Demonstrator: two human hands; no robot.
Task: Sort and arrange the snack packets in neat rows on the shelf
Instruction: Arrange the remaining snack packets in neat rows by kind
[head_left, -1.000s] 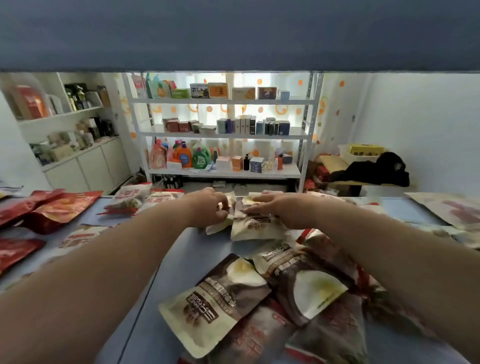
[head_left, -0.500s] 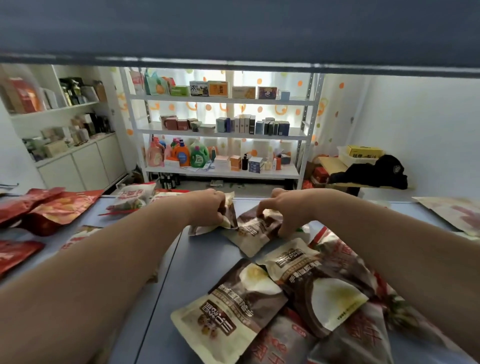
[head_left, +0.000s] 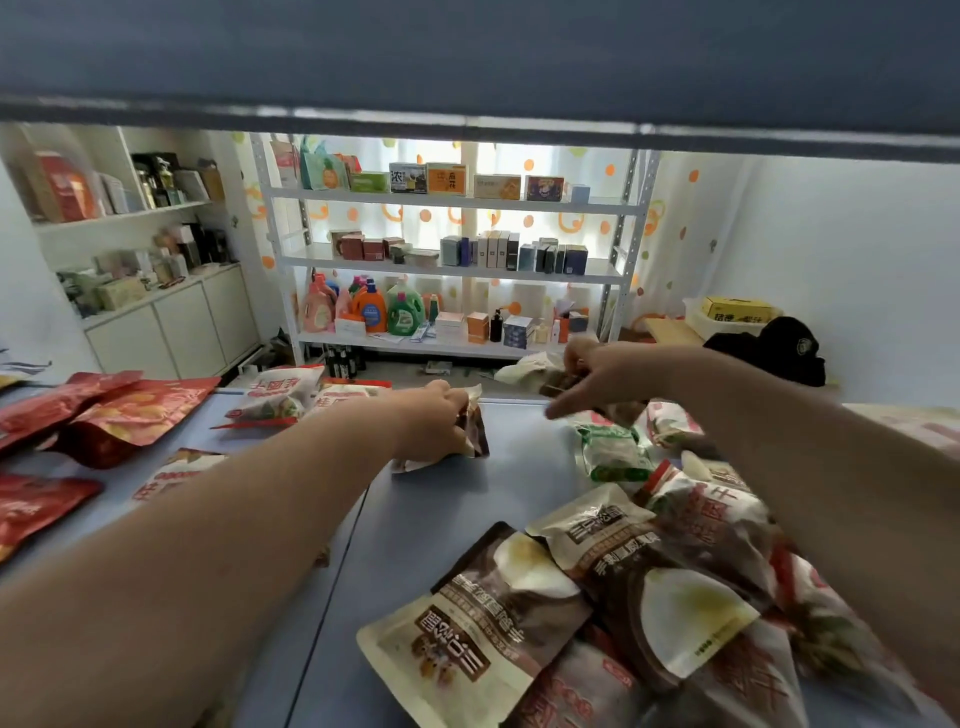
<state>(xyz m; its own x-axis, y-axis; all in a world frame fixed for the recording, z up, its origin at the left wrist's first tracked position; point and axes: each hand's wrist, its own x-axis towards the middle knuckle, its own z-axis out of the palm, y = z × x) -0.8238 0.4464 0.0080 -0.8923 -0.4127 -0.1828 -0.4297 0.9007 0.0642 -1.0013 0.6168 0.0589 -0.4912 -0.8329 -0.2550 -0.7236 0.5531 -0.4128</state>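
A small shop or stockroom: across the floor stands a white metal rack (head_left: 452, 270) of 3 shelves stocked with boxed goods and detergent bottles (head_left: 387, 312), white wall cabinets (head_left: 171, 327) carry more products, and snack packets (head_left: 498, 623) cover the blue shelf (head_left: 426, 525) in front.

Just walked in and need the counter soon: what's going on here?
A person is sorting snack packets on a blue shelf. The left hand presses a brown packet down near the middle; the right hand holds another packet lifted at the back. Red packets lie at left, and an unsorted pile sits at right.
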